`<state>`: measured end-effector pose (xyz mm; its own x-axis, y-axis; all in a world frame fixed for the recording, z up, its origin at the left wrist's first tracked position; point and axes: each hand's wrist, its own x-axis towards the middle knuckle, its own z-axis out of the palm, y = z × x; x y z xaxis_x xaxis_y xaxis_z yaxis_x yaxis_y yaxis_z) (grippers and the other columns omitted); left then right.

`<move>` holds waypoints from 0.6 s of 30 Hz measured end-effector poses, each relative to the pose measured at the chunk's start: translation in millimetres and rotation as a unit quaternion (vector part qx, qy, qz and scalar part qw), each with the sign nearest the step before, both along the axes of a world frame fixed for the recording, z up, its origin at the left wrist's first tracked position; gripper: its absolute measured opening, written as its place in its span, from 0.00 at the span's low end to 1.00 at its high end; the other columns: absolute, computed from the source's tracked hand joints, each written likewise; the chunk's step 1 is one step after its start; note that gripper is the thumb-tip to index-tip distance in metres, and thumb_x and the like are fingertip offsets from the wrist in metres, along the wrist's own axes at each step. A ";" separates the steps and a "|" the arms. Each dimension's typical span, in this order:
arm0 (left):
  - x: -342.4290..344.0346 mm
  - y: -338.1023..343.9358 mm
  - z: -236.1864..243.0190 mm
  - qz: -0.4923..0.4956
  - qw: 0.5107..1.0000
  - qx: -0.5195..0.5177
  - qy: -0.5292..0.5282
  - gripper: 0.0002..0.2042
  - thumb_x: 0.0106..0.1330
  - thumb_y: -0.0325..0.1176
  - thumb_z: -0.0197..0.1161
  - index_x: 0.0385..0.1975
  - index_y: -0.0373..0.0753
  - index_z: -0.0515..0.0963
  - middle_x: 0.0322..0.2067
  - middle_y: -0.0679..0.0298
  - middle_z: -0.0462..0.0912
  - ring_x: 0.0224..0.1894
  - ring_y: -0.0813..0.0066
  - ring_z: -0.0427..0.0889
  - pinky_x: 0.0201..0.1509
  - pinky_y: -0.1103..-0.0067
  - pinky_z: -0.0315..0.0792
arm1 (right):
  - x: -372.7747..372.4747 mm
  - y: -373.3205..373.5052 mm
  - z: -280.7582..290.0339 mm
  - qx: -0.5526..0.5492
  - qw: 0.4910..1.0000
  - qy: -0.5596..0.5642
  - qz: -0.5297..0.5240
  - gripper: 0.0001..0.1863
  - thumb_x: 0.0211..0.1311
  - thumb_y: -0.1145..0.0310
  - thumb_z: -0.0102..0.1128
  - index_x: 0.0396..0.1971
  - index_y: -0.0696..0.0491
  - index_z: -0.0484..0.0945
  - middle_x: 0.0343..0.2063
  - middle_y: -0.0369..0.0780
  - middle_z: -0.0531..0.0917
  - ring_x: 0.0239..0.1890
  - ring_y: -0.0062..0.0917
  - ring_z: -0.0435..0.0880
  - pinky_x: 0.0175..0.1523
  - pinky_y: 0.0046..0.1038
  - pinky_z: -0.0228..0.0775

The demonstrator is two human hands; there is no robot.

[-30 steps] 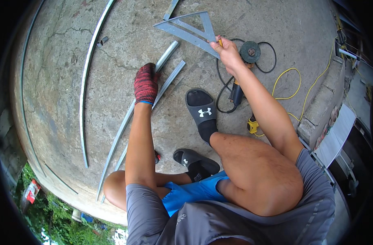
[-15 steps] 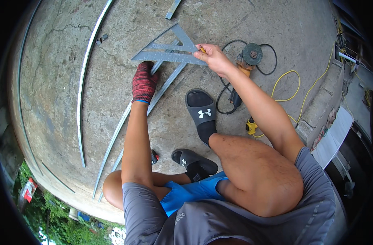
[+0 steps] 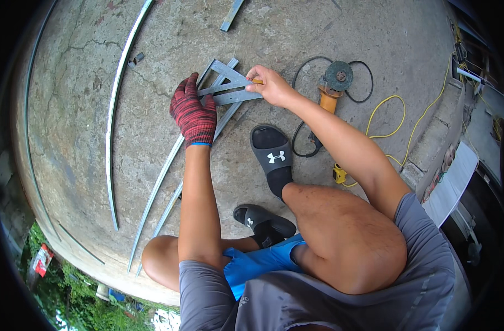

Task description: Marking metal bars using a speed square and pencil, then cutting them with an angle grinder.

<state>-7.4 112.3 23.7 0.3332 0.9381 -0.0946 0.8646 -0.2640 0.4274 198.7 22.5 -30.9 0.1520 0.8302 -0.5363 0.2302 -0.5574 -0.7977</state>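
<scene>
While the bare right hand (image 3: 273, 87) pinches a yellow pencil-like stick (image 3: 257, 81) together with one corner of the triangular metal square (image 3: 236, 97), we've got the left hand (image 3: 195, 113) in a red-and-black knit glove over at the square's other end. Its fingers are parted, with the thumb at the square's edge, but we honestly can't tell whether it's gripping anything.

The square sits between the two hands, over the far part of a slim metal bar (image 3: 158, 185), with a second bar (image 3: 225, 122) running just beside it. We can't make out if it's flat on the metal or a touch above it.

Handling-wise, we'd guess it's fairly light for its size, stiff and not at all fragile. The surface looks smooth enough to skate on bare metal, so we'd hold it near the corners or press a thumb on the broad long arm. The cut-out slots give fingertips something to hook into, too. The bars look like thin, rigid stuff that could roll or slide if nudged, and their cut ends may be sharp, so we'd rather have the glove there.

Further out on the concrete floor (image 3: 169, 33) we see a short bar (image 3: 231, 15) beyond the square, a longer one (image 3: 109, 143) to the left, then an angle grinder (image 3: 328, 98) and a yellow tape measure (image 3: 339, 174) to the right.
</scene>
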 end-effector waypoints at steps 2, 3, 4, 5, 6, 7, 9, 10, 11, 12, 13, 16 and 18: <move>2.0 16.2 -1.2 -0.100 0.984 -0.135 0.062 0.30 0.55 0.31 0.70 0.62 0.53 0.73 0.58 0.57 0.76 0.59 0.55 0.75 0.65 0.64 0.69 | -5.9 3.0 7.2 0.000 1.000 -0.005 -0.002 0.10 0.63 0.69 0.65 0.39 0.57 0.76 0.32 0.37 0.83 0.36 0.20 0.78 0.42 0.28 0.69; 2.1 19.8 -4.3 -0.098 0.984 -0.133 0.065 0.30 0.55 0.31 0.70 0.62 0.53 0.73 0.58 0.57 0.76 0.59 0.55 0.75 0.65 0.64 0.69 | -7.0 2.7 10.8 0.004 0.999 -0.053 -0.001 0.11 0.62 0.68 0.65 0.40 0.58 0.77 0.32 0.43 0.84 0.37 0.30 0.81 0.43 0.32 0.71; 1.8 22.8 -6.9 -0.105 0.982 -0.150 0.054 0.30 0.55 0.30 0.70 0.62 0.54 0.73 0.59 0.58 0.76 0.59 0.55 0.75 0.64 0.64 0.69 | -8.5 2.7 14.3 0.009 0.995 -0.099 -0.001 0.12 0.61 0.67 0.65 0.40 0.58 0.77 0.33 0.48 0.85 0.38 0.40 0.84 0.45 0.37 0.73; 4.1 23.0 -10.4 -0.114 0.978 -0.168 0.040 0.31 0.55 0.29 0.70 0.62 0.55 0.73 0.59 0.59 0.76 0.59 0.55 0.75 0.64 0.65 0.70 | -6.4 0.4 16.7 0.009 0.995 -0.101 -0.001 0.12 0.61 0.67 0.65 0.40 0.58 0.77 0.33 0.48 0.85 0.38 0.40 0.84 0.45 0.37 0.73; 6.2 21.1 -13.3 -0.122 0.981 -0.146 0.040 0.31 0.56 0.28 0.69 0.62 0.55 0.72 0.59 0.61 0.76 0.58 0.56 0.76 0.64 0.65 0.70 | -4.9 -1.4 19.0 0.005 0.995 -0.103 -0.018 0.11 0.62 0.67 0.64 0.39 0.58 0.78 0.32 0.49 0.84 0.37 0.41 0.84 0.44 0.37 0.73; 6.9 19.3 -15.6 -0.122 0.981 -0.146 0.040 0.31 0.56 0.28 0.69 0.62 0.55 0.72 0.59 0.61 0.76 0.58 0.56 0.76 0.64 0.65 0.70 | -4.1 -2.5 20.8 0.002 0.994 -0.104 -0.035 0.11 0.62 0.67 0.63 0.38 0.58 0.78 0.31 0.49 0.84 0.37 0.43 0.84 0.43 0.37 0.73; 8.1 15.3 -18.7 -0.125 0.984 -0.123 0.028 0.30 0.56 0.27 0.67 0.62 0.54 0.72 0.57 0.58 0.77 0.57 0.55 0.76 0.63 0.64 0.70 | -2.6 -3.2 27.4 -0.010 0.993 -0.107 -0.039 0.10 0.62 0.68 0.63 0.37 0.59 0.78 0.31 0.49 0.84 0.36 0.42 0.84 0.43 0.36 0.73; 8.4 16.0 -20.8 -0.126 0.984 -0.123 0.028 0.30 0.56 0.27 0.67 0.62 0.54 0.72 0.57 0.58 0.77 0.57 0.55 0.76 0.63 0.64 0.70 | -2.2 -2.3 30.0 -0.022 0.993 -0.109 -0.042 0.09 0.62 0.68 0.63 0.36 0.59 0.79 0.30 0.48 0.84 0.36 0.41 0.84 0.42 0.36 0.73; 9.2 17.6 -20.8 -0.110 0.983 -0.145 0.009 0.29 0.57 0.29 0.67 0.62 0.53 0.72 0.57 0.58 0.77 0.58 0.54 0.75 0.63 0.63 0.69 | -1.1 -3.5 28.4 -0.022 0.993 -0.109 -0.043 0.09 0.62 0.68 0.63 0.36 0.59 0.79 0.30 0.48 0.84 0.36 0.41 0.84 0.42 0.36 0.73; 9.9 18.4 -20.7 -0.093 0.982 -0.166 -0.011 0.29 0.58 0.31 0.66 0.63 0.52 0.72 0.58 0.59 0.77 0.58 0.54 0.75 0.63 0.62 0.68 | -0.3 -4.3 26.6 -0.019 0.993 -0.103 -0.047 0.09 0.62 0.68 0.63 0.37 0.58 0.79 0.30 0.48 0.84 0.35 0.40 0.84 0.42 0.35 0.73; 11.9 17.2 -20.7 -0.094 0.982 -0.166 -0.010 0.29 0.58 0.31 0.66 0.63 0.52 0.72 0.58 0.59 0.77 0.58 0.54 0.75 0.63 0.62 0.68 | 0.2 -5.5 25.0 -0.016 0.994 -0.097 -0.052 0.09 0.62 0.68 0.63 0.37 0.58 0.80 0.30 0.47 0.84 0.35 0.38 0.84 0.42 0.35 0.73; 28.8 11.3 -15.2 -0.049 0.985 -0.166 0.006 0.29 0.58 0.33 0.66 0.63 0.49 0.71 0.56 0.56 0.78 0.58 0.54 0.75 0.63 0.62 0.69 | 3.4 -12.4 21.2 -0.009 0.995 -0.087 -0.055 0.09 0.62 0.69 0.63 0.38 0.58 0.80 0.29 0.46 0.84 0.33 0.35 0.84 0.42 0.33 0.73; 32.6 13.2 -15.7 -0.063 0.984 -0.158 0.059 0.28 0.58 0.34 0.66 0.63 0.48 0.72 0.55 0.56 0.78 0.57 0.53 0.75 0.62 0.62 0.69 | 3.6 -15.1 18.9 -0.005 0.996 -0.075 -0.054 0.09 0.62 0.69 0.63 0.38 0.58 0.80 0.29 0.45 0.84 0.33 0.33 0.84 0.41 0.32 0.73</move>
<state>25.2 125.5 8.0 0.4139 0.8077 -0.4199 0.8819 -0.2415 0.4049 202.3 7.3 -12.0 0.3185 0.7995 -0.5093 0.2853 -0.5932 -0.7528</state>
